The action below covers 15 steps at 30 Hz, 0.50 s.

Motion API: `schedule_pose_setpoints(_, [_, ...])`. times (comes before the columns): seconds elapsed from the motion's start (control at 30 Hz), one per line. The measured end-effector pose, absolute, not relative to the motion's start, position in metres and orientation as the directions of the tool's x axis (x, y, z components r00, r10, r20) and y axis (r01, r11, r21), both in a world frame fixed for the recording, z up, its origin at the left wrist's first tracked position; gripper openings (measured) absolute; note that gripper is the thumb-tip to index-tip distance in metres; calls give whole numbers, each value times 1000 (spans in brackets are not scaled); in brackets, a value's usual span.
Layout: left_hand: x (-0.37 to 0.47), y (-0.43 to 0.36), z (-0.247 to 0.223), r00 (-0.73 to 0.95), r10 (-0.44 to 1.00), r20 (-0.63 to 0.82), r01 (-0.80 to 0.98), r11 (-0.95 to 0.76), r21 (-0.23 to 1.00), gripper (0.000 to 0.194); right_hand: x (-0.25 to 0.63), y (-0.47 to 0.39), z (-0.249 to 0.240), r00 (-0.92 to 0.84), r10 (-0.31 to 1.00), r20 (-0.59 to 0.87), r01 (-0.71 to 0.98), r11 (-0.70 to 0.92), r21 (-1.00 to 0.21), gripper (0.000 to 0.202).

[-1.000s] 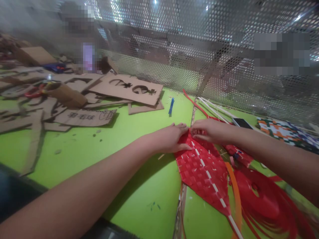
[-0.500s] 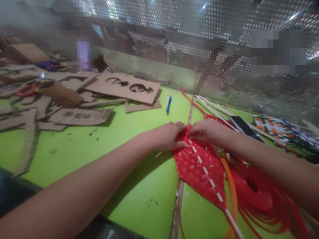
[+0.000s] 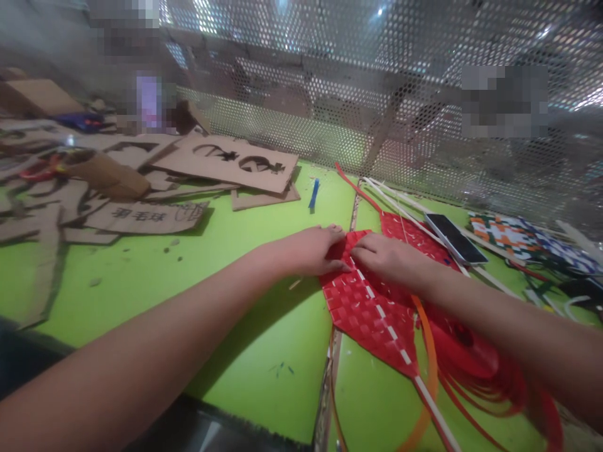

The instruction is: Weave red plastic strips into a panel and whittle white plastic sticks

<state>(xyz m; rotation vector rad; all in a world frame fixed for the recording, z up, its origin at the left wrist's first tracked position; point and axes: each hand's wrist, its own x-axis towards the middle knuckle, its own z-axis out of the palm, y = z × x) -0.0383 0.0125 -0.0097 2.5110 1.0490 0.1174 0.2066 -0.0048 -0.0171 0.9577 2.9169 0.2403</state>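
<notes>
Green table [image 3: 226, 245], perforated screen [image 3: 282, 113] along far edge: left hand [image 3: 320, 252], right hand [image 3: 389, 258] close together on red woven panel [image 3: 365, 320]; grip unclear.

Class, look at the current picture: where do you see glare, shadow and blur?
Head view: bright glare spots across the top of the perforated screen; head view: a soft shadow beneath the left forearm, on the green table; head view: the cardboard strip at far left blurrier than the red woven piece.

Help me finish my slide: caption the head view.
Left hand and right hand touching a leaf-shaped red woven panel on a green tabletop.
</notes>
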Motion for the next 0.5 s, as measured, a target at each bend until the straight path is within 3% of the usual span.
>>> schedule_pose_setpoints(0.5, [-39,14,-8,726,683,-80,648,-641,410,55,205,3,-9,-834,550,-48,530,821,210,25])
